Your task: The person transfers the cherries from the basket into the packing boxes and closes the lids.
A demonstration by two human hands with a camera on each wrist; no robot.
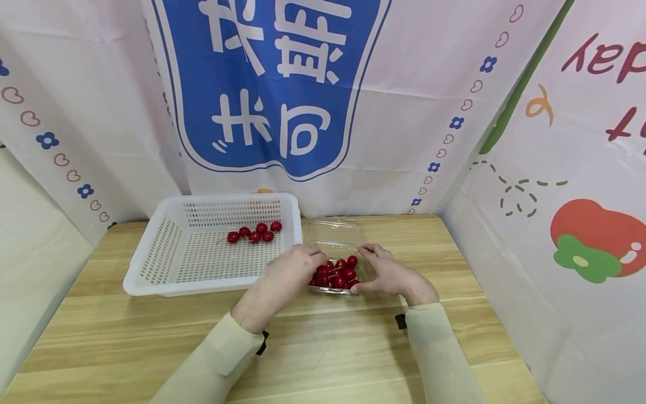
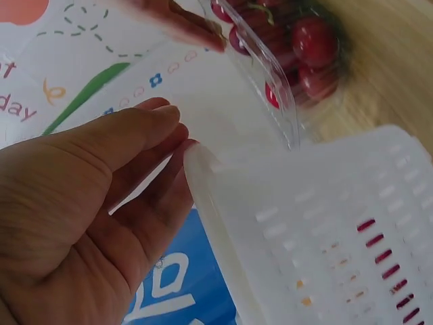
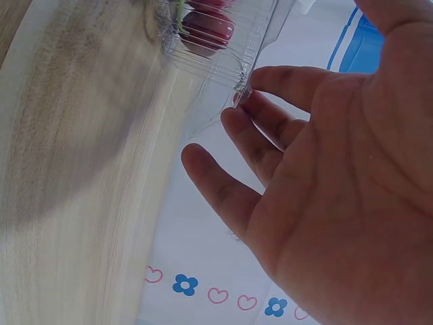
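Note:
A clear plastic clamshell box [image 1: 330, 290] holds several red cherries [image 1: 337, 274], and its lid [image 1: 335, 232] stands open toward the wall. My left hand [image 1: 287, 272] is at the box's left side, its fingertips overlapping the nearest cherries. The left wrist view shows the thumb and fingers of that hand close together, with nothing visible between them. My right hand [image 1: 391, 274] spans the box's right side, thumb at the front corner and fingers at the back. In the right wrist view its fingers [image 3: 284, 84] are extended, one fingertip right at the box's edge [image 3: 240, 88].
Left of the box stands a white slotted plastic basket [image 1: 197, 287]. Several cherries [image 1: 254, 237] lie in its back right part. Both containers are on a wood-grain table [image 1: 323, 348], with a printed cloth [image 1: 393, 140] hanging behind it.

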